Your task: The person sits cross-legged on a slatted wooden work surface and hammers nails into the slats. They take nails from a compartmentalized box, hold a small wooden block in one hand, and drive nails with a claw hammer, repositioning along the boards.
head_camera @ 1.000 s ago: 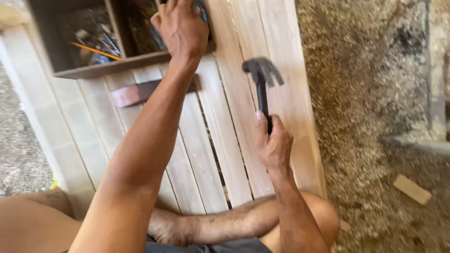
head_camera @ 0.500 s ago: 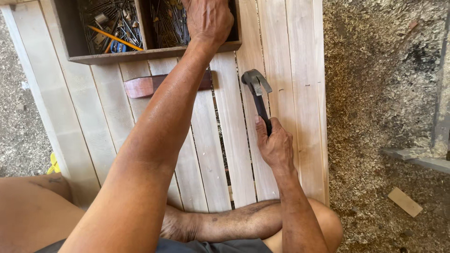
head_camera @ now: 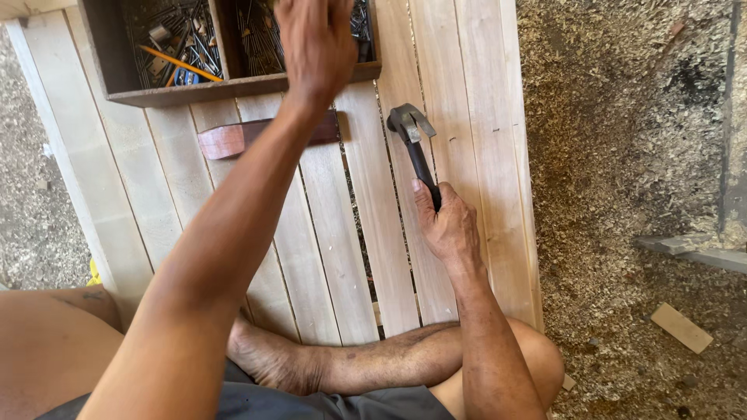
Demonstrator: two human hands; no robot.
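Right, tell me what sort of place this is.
Probably an outdoor or open-floored carpentry workspace. Sawdust and wood shavings cover the ground, a slatted panel of pale planks lies flat, a wooden tray of nails sits on it, and the right hand holds a claw hammer.

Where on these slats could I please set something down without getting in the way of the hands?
Bare slats lie between the hammer and the sawdust floor, and left of the reddish wooden block toward the panel's left edge. It is crowded at the wooden box of nails, where the left hand reaches, and around the right hand gripping the hammer.
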